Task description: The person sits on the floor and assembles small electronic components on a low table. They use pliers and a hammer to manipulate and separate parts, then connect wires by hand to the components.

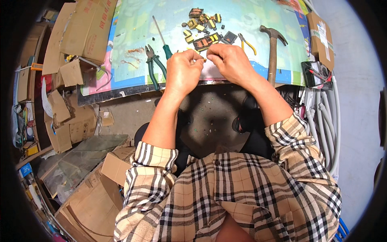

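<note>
Over the table's front edge, my left hand (184, 71) and my right hand (232, 63) face each other with fingers pinched. A tiny orange piece (204, 60) shows at my left fingertips; its kind is too small to tell. Whatever my right fingers pinch is hidden. Just beyond lie a black-and-orange toy-like part (206, 40), a dark square piece (229, 37) and several yellow-and-black pieces (192, 25). Left of my left hand rest a green-handled screwdriver (166, 51) and green-handled pliers (151, 64). Small yellow-handled pliers (249, 44) lie beyond my right hand.
A claw hammer (273, 52) lies at the right of the table (133, 36), beside a black meter with red leads (314, 74). Copper wire scraps (135, 51) are at the left. Cardboard boxes (86, 32) crowd the left side; grey pipes (325, 121) stand at the right.
</note>
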Tool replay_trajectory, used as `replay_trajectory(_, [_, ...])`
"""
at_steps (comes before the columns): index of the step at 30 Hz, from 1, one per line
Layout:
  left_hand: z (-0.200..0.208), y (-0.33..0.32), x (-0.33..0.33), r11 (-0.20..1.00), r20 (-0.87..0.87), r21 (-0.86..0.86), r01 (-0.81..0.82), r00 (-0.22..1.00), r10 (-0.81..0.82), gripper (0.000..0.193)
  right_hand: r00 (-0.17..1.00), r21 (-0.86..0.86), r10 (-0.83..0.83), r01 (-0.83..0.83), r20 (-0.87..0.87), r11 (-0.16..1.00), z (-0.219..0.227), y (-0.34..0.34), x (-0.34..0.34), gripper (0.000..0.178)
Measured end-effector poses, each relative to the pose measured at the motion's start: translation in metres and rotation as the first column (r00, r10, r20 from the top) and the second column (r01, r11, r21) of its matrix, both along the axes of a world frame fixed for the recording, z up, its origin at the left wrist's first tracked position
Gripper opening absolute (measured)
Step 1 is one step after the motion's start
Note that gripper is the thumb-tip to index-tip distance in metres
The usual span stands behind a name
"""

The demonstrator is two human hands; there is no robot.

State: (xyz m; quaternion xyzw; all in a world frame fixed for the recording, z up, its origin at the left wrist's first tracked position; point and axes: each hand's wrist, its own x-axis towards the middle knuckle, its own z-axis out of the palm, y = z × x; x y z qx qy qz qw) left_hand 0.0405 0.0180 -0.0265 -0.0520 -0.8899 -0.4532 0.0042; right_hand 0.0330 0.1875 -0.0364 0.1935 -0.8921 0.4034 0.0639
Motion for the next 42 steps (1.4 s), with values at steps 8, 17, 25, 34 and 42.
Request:
replay_trajectory(8, [-0.006, -0.006, -0.002, 0.997, -0.045, 0.075, -0.018, 0.999, 0.022, 0.012, 0.954, -0.194, 0.105, -0.050, 0.281, 0.980, 0.011, 0.008, -0.004, 0.018])
replay_trajectory(17, [-0.007, -0.006, -0.002, 0.983, 0.070, 0.184, -0.018, 0.998, 0.005, 0.012, 0.969, 0.012, 0.060, -0.065, 0.239, 0.998, 0.006, 0.011, -0.006, 0.015])
replay_trajectory(25, [-0.002, -0.006, -0.003, 0.953, 0.207, 0.303, -0.006, 0.976, -0.060, 0.011, 0.841, -0.394, 0.246, -0.042, 0.482, 0.918, 0.010, 0.042, -0.022, 0.014])
replay_trajectory(34, [0.002, 0.002, 0.002, 0.992, -0.035, 0.034, -0.124, 0.991, 0.125, 0.013, 0.955, -0.310, 0.135, -0.048, 0.264, 0.949, 0.003, 0.017, -0.010, 0.018])
replay_trajectory(42, [0.003, -0.001, 0.004, 0.994, 0.032, 0.095, -0.051, 0.998, 0.048, 0.015, 0.988, -0.179, 0.096, -0.073, 0.125, 0.981, 0.009, 0.012, -0.008, 0.014])
